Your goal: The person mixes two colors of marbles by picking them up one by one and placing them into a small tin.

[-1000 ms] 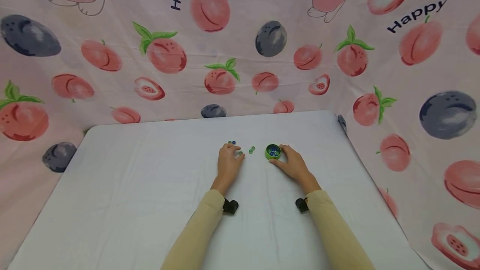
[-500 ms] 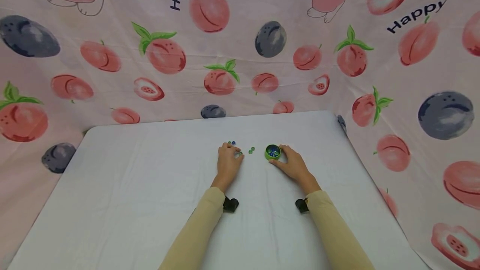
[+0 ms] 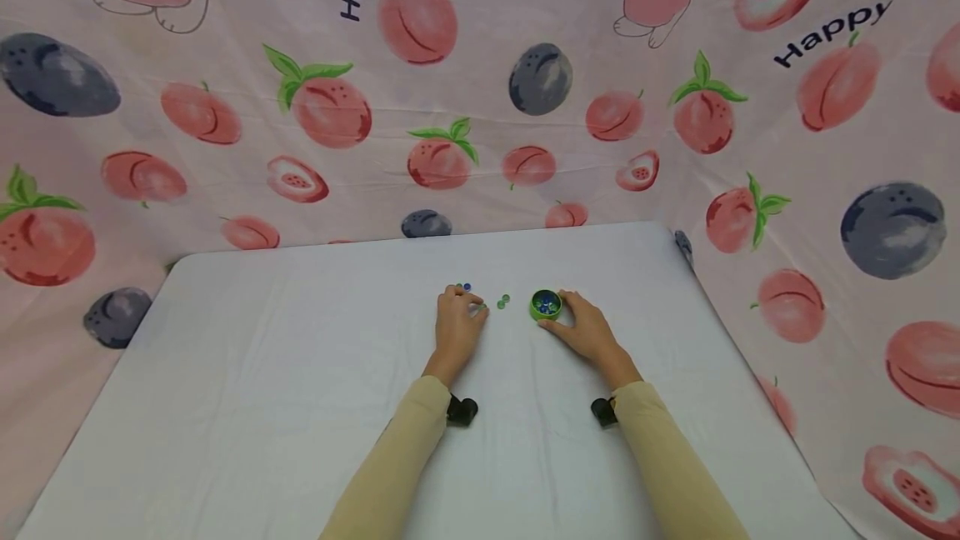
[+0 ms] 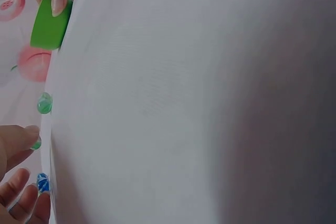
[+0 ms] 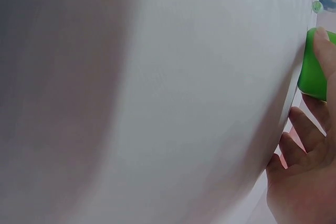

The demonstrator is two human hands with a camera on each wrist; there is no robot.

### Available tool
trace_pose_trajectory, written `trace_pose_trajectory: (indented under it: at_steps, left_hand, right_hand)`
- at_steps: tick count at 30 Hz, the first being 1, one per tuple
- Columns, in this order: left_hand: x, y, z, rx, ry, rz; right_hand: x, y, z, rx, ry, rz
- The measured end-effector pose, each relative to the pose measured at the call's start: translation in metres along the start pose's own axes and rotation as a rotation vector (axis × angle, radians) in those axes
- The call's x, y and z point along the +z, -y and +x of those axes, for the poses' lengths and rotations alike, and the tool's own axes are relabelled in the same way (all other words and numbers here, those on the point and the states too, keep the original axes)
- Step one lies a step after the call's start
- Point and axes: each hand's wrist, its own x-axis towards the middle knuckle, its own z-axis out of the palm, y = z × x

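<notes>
My left hand (image 3: 457,327) is low over the white table, pinching a green glass marble (image 4: 37,144) between thumb and index finger, which cover much of it. Just beyond its other fingers lies a blue marble (image 3: 467,287), with a green one partly seen beside it. My right hand (image 3: 588,330) grips a small round green bowl (image 3: 535,311) from its right side, thumb at the near edge and fingers around the far side. Several blue and green marbles sit inside the bowl. Two loose green marbles (image 3: 501,304) lie close together between my hands.
The white-covered table (image 3: 262,398) reaches back to a pink fruit-print cloth (image 3: 480,98) hanging behind and along the sides. A dark object (image 3: 683,244) sits at the table's back right edge. Each wrist carries a black camera (image 3: 462,412).
The green marble at the left fingertips shows less now, as thumb and index finger cover more of it. The right hand and the bowl have stayed in place.
</notes>
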Motion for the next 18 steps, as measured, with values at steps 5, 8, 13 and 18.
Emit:
trace_pose_trajectory:
  at_steps: [5,8,13,18]
  left_hand:
    - [-0.001,-0.005,-0.001,0.012,-0.006,-0.028]
    - [-0.001,-0.01,-0.001,0.021,-0.006,-0.043]
    - [0.001,-0.019,-0.001,0.045,-0.002,-0.062]
    - [0.005,-0.024,0.001,0.083,-0.011,-0.055]
  right_hand:
    - [-0.001,0.0,-0.001,-0.003,-0.002,0.006]
    - [-0.001,0.0,-0.001,0.0,0.002,0.011]
    - [0.0,-0.001,0.0,0.006,-0.002,0.008]
    - [0.002,-0.002,0.0,0.001,-0.007,0.002]
